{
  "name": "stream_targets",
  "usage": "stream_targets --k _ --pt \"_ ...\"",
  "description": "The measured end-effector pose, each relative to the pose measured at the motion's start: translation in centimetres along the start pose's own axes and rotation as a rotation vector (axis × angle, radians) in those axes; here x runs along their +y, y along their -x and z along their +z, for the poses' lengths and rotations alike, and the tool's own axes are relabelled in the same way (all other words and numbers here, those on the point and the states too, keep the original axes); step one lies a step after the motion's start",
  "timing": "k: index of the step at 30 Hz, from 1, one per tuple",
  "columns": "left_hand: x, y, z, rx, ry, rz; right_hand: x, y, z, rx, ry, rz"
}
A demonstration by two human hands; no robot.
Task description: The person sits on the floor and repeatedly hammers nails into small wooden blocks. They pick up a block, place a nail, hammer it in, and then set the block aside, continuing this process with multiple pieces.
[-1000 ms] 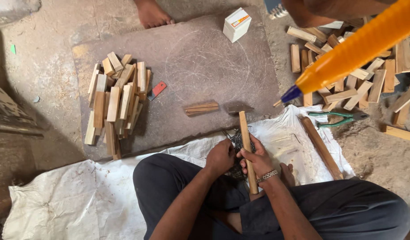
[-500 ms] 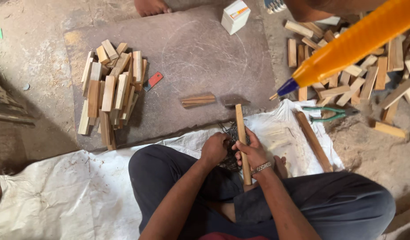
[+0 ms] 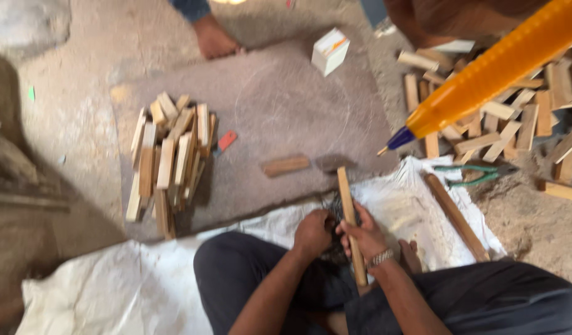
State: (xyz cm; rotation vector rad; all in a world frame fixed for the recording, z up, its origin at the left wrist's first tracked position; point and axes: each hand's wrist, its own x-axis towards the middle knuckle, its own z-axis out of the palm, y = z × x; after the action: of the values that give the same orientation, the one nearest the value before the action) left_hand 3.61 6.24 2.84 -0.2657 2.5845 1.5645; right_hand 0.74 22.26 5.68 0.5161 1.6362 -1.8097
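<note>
Lying under everything is a grey floor slab [image 3: 286,118], the landmark for the rest. Spreading along its near edge is a white sheet [image 3: 112,291]. Sitting on the slab's left part is a pile of wood blocks [image 3: 168,155]. At the slab's near edge, the right hand [image 3: 363,232] is wrapping closed around a long wooden stick [image 3: 350,217], while the left hand [image 3: 314,232] is clenching a dark, blurred object just beside it.
</note>
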Motion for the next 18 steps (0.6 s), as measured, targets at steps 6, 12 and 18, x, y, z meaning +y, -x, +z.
stream_targets --k 6,12,18 --pt "0.3 -0.5 -0.4 -0.011 0.007 -0.011 -0.6 -0.1 0.5 -0.023 -0.011 0.035" --pt "0.2 -1.1 -1.0 0.122 0.2 -0.091 -1.8 1.5 0.8 -0.017 -0.051 0.03" --pt "-1.8 -6.9 -5.1 0.393 0.152 -0.01 -2.4 2.6 1.7 -0.015 -0.197 0.123"
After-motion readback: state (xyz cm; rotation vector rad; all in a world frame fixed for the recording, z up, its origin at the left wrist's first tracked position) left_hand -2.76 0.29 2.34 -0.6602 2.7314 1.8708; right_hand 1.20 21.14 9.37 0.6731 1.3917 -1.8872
